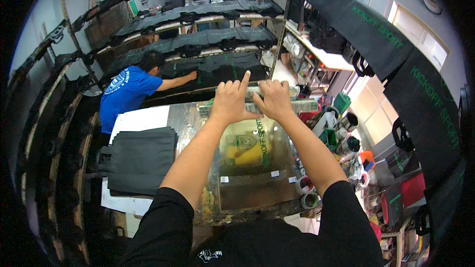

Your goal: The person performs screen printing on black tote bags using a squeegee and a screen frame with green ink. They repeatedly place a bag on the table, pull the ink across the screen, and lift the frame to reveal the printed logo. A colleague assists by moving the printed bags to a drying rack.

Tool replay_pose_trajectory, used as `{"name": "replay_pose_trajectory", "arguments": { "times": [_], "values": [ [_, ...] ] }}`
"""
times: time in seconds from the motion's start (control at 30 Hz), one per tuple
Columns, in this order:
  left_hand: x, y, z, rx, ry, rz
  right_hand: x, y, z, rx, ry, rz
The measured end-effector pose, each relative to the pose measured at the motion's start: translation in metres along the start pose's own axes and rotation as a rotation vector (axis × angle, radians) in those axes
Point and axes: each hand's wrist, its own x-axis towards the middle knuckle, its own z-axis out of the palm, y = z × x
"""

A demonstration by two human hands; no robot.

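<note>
Black sleeves are lying nearest; left hand and right hand are wrapping bent fingers over a pale bar, left index extended, at the far end of the printing screen. Uneven pressure could be tilting it; a straying right forearm could be knocking jars crowding that side, while the black stack is narrowing leftward room.

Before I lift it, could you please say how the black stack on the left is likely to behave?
The black stack probably shifts apart, since its edges are uneven. Its layers look thin, so may sag; piled together, they could feel heavy.
</note>
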Motion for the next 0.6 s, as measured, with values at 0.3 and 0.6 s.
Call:
{"name": "replay_pose_trajectory", "arguments": {
  "times": [0.3, 0.6],
  "values": [
    [-0.048, 0.010, 0.011, 0.054, 0.403, 0.194, 0.013, 0.013, 0.002, -0.030, 0.026, 0.053],
    [-0.390, -0.085, 0.066, -0.107, -0.374, -0.454, 0.021, 0.005, -0.004, -0.023, -0.046, 0.059]
  ]
}}
